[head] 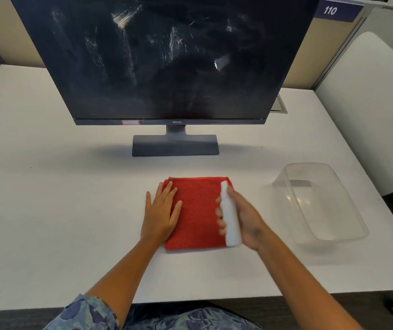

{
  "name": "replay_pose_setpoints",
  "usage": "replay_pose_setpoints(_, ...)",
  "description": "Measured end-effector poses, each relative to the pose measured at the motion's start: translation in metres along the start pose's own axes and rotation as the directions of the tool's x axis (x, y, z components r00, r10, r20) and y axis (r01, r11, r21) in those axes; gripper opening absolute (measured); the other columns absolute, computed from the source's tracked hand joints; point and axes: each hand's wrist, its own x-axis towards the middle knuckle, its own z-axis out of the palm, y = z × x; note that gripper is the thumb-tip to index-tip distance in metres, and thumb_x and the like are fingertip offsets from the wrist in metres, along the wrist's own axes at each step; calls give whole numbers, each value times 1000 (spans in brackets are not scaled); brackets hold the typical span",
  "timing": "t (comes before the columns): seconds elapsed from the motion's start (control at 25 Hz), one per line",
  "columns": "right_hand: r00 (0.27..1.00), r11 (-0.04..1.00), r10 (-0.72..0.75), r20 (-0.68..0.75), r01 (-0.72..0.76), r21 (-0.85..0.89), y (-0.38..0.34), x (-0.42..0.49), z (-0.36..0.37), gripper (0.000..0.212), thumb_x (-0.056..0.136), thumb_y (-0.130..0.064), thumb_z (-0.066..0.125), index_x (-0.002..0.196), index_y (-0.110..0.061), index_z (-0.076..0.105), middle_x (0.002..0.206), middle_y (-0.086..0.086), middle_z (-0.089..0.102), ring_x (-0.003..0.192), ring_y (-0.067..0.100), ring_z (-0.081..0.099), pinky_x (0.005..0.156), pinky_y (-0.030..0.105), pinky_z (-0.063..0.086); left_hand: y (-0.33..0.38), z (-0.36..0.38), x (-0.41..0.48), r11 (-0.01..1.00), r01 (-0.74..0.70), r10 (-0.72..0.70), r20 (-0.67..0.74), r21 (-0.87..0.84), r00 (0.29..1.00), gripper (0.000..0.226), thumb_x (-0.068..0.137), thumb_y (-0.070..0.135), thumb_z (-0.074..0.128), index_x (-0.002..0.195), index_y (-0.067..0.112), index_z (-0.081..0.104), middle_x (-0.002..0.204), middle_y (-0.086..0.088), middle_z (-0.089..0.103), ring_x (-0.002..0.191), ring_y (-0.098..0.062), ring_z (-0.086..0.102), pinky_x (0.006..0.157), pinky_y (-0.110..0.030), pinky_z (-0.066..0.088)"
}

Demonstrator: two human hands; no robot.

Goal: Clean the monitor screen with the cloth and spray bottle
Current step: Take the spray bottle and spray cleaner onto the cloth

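I see my left hand [161, 211] flat, fingers spread, on the red cloth [199, 215]; my right hand [243, 219] grips the white spray bottle [230, 217].

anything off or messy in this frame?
Only the monitor screen: white smears and streaks across its upper half, not yet wiped. The red cloth lies folded flat, the clear bin sits upright, nothing spilled on the desk.

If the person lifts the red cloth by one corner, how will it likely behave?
The red cloth looks like soft folded terry, so it would probably droop and unfold. It seems light for its size. Its fuzzy surface should not slip under the left hand, which lies flat on it.
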Motion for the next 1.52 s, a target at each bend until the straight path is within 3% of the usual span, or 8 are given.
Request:
replay_pose_setpoints(0.12,991,992,114,64,-110,-69,25,9,12,46,87,-61,46,71,-19,55,58,2,49,43,14,44,43,22,37,-1,1,0,1000,3,-3,-12,9,1000,61,92,50,19,138,16,39,152,-2,28,142,-15,10,115,-47,0)
replay_pose_setpoints(0.48,978,982,187,89,-189,15,35,15,18,35,91,-43,52,95,-10,64,72,9,60,63,21,61,64,36,57,-4,4,1,1000,23,-23,-21,7,1000,60,93,51,18,139,19,38,152,-2,29,142,-17,13,115,-45,-3)
replay_pose_setpoints(0.6,984,985,174,20,-175,13,35,14,19,32,79,-39,68,94,-12,63,75,6,64,60,16,61,54,29,54,-3,4,1,1000,23,-23,-16,8,1000,61,92,52,16,139,19,38,152,-2,28,142,-18,13,114,-45,-4)
replay_pose_setpoints(0.76,987,986,162,-20,-161,29,36,16,18,31,79,-44,68,89,-17,56,67,4,61,46,11,50,43,21,44,-3,3,1,1000,17,-17,-23,8,1000,59,93,50,18,138,18,40,152,-2,29,142,-17,13,115,-46,-2)
replay_pose_setpoints(1.0,985,975,148,93,-161,155,41,20,12,34,85,-29,52,107,-7,63,75,11,60,70,26,65,74,42,57,-3,3,1,1000,29,-29,-16,9,999,63,91,53,16,138,18,39,151,-3,29,142,-20,15,114,-45,-4)
replay_pose_setpoints(1.28,996,996,80,49,-82,45,40,17,17,40,78,-34,68,106,-5,66,66,4,58,57,12,57,52,22,52,-2,1,1,1000,18,-18,-16,4,1000,62,91,51,17,137,17,41,151,-4,29,142,-20,15,114,-46,-2)
replay_pose_setpoints(1.44,993,988,110,49,-115,103,40,20,15,34,88,-38,53,95,-7,65,69,7,56,58,17,53,51,26,48,-2,0,0,1000,15,-15,-21,-2,1000,62,92,51,17,136,16,42,151,-4,30,142,-21,15,114,-48,0)
replay_pose_setpoints(1.52,989,977,124,83,-136,166,39,22,13,30,81,-32,48,91,-7,59,75,11,58,61,20,54,57,29,48,-3,0,0,1000,18,-18,-18,1,1000,62,92,51,17,136,16,42,151,-4,30,142,-21,15,114,-48,-1)
